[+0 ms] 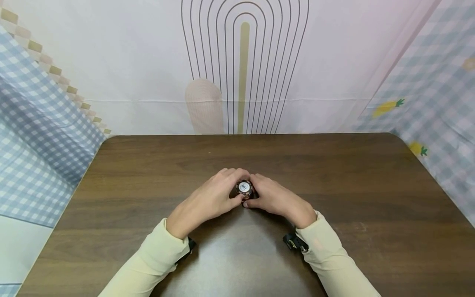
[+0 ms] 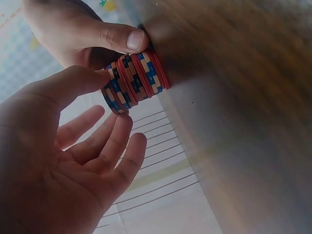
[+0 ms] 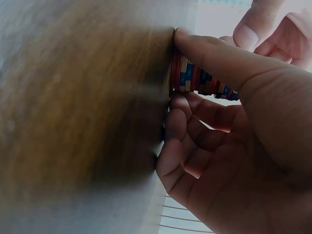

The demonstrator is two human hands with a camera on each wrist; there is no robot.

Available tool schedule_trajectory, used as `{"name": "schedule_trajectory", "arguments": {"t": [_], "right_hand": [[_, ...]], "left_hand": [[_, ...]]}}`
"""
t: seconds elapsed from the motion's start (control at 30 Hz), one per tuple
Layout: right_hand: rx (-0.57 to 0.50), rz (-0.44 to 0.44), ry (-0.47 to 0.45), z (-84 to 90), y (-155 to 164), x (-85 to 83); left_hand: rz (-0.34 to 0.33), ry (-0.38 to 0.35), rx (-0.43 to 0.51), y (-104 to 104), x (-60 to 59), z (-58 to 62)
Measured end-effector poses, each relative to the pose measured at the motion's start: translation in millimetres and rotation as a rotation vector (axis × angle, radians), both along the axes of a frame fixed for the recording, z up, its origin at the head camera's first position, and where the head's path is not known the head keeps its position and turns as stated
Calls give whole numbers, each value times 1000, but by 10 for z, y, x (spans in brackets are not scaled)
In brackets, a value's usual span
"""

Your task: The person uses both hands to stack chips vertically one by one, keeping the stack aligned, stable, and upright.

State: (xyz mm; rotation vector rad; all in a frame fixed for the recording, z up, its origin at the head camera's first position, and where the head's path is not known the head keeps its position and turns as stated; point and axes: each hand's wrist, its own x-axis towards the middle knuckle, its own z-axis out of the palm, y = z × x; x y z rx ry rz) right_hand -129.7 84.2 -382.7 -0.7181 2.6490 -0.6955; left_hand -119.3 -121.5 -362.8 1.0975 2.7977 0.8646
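A stack of poker chips stands on the table in the middle of the head view. Its top chip has a white centre with a printed number and a dark rim. Red, blue, dark and cream edges show on the stack in the left wrist view. My left hand pinches the upper chips between thumb and fingertips. Low down by the tabletop, my right hand holds the stack, its thumb on one side and curled fingers on the other. Much of the stack is hidden by the hands.
The brown wooden table has rounded far corners. A white patterned cloth hangs behind it, and blue checked cloth hangs at both sides. Dark wrist straps sit at the cream sleeve cuffs.
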Motion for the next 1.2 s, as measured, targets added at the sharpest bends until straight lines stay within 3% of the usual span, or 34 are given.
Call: {"name": "schedule_trajectory", "arguments": {"t": [0.53, 0.83, 1.2], "right_hand": [[17, -3, -18, 3, -3, -19], [15, 6, 0, 9, 4, -5], [16, -1, -6, 2, 3, -13]], "left_hand": [[9, -12, -20, -21, -6, 8], [15, 34, -4, -17, -9, -3], [28, 23, -10, 4, -8, -20]]}}
